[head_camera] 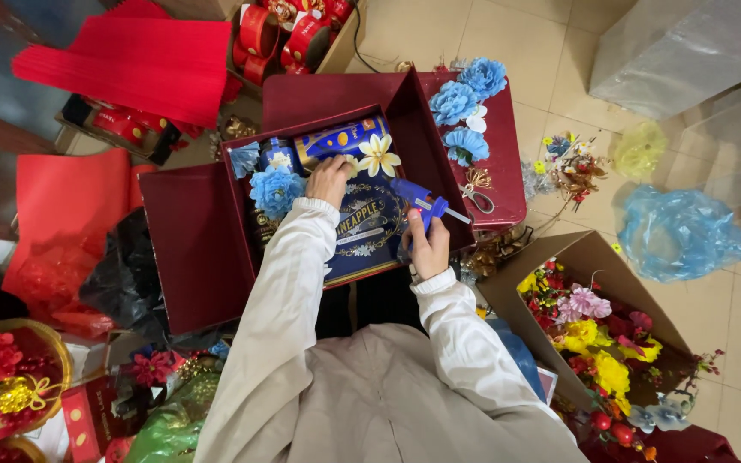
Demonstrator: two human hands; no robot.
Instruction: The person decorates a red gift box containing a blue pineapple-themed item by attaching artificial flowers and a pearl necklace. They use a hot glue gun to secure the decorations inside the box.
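Head view, looking straight down. I judge the step in hand to be fixing a decoration into the maroon gift box (199, 257), which lies open on the floor with its flaps spread. My left hand (329, 180) reaches up into the box, fingers curled and pressing down at the base of a cream artificial flower (381, 155) that sits on the dark blue tin (369, 225) and just below the blue can (336, 140); whether it pinches the stem or only holds it flat I cannot tell. My right hand (427, 244) is closed around the grip of a blue glue gun (419, 200), held at the box's right edge, a red light showing on the gun's body; I cannot make out which way the nozzle points. A blue paper flower (274, 190) sits in the box just left of my left hand, touching the tin's corner. Three more blue flowers (465, 107) lie on the right flap, with scissors (476, 197) below them. Both arms are bent, white sleeves extended forward, left stretched further than right. Next move, as I judge it, calls for bringing the nozzle close beside the cream flower's base while the left hand keeps it steady, fingers clear of hot glue. A cardboard box of mixed flowers (598, 343) stands near, at right.
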